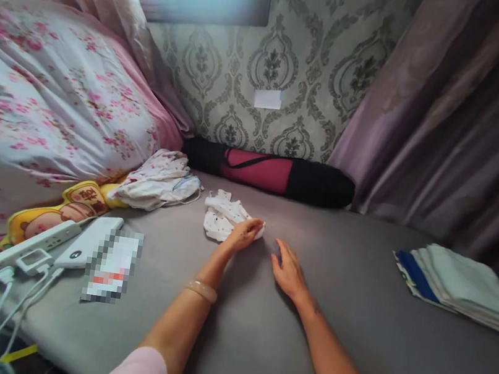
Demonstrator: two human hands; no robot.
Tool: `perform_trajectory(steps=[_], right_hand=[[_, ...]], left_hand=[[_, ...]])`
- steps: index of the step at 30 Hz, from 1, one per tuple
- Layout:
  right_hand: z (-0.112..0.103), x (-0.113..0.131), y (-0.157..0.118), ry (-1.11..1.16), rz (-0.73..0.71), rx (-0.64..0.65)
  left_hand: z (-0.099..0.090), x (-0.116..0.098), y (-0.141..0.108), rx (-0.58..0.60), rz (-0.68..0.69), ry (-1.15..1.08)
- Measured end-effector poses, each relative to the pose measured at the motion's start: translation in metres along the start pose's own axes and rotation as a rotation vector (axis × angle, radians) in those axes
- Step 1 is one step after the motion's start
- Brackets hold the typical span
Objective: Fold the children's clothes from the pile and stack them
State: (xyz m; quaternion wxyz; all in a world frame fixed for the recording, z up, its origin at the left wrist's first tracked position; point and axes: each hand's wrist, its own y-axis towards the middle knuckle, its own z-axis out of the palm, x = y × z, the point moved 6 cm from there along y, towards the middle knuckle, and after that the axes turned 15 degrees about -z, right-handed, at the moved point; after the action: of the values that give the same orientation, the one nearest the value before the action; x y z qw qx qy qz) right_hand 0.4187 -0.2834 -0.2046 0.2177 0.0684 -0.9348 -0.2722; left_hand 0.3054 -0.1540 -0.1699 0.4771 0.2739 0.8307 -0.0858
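Note:
A small white cloth with dark specks (221,217) lies crumpled on the grey bed sheet (337,350). My left hand (245,235) is at the cloth's right end, fingers closed on it; a pale bangle circles that wrist. Just to the right, my right hand (286,269) hovers over the sheet with thumb and fingers apart, holding nothing. Behind and to the left of the speckled cloth is a heap of white patterned clothing (161,181). On the far right sits a stack of folded cloths (469,285).
A black and pink long bag (261,172) lies along the wall. At left are a power strip (49,235) with cables, a white power bank (91,241), a blurred packet (113,266), a yellow cartoon cushion (58,213) and floral bedding (52,95).

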Motion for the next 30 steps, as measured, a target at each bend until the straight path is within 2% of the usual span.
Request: perform_trajectory(steps=[4, 6, 8, 11, 14, 17, 20, 24, 30], right_hand=[[-0.021, 0.002, 0.005, 0.111, -0.050, -0.117], [-0.029, 0.004, 0.006, 0.156, -0.077, -0.105], [-0.032, 0.007, 0.007, 0.223, -0.096, -0.069], [-0.036, 0.010, 0.008, 0.334, -0.086, -0.047], [-0.045, 0.005, 0.010, 0.338, 0.061, -0.104], [-0.063, -0.005, 0.009, 0.319, 0.272, -0.233], [-0.088, -0.018, 0.006, 0.348, 0.415, -0.423], [-0.114, -0.031, 0.002, 0.396, 0.485, -0.602], [-0.145, -0.029, 0.000, 0.384, 0.522, -0.705]], left_hand=[[0.031, -0.036, -0.025, 0.334, 0.120, -0.044], [0.037, -0.051, -0.037, 0.459, 0.155, -0.037], [0.036, -0.062, -0.045, 0.523, 0.172, -0.055], [0.024, -0.068, -0.048, 0.458, 0.138, -0.093], [0.011, -0.064, -0.048, 0.355, 0.103, -0.044], [0.008, -0.058, -0.048, 0.292, 0.105, 0.105], [0.012, -0.053, -0.045, 0.236, 0.131, 0.220], [0.018, -0.048, -0.042, 0.197, 0.173, 0.182], [0.021, -0.048, -0.041, 0.222, 0.134, 0.122]])
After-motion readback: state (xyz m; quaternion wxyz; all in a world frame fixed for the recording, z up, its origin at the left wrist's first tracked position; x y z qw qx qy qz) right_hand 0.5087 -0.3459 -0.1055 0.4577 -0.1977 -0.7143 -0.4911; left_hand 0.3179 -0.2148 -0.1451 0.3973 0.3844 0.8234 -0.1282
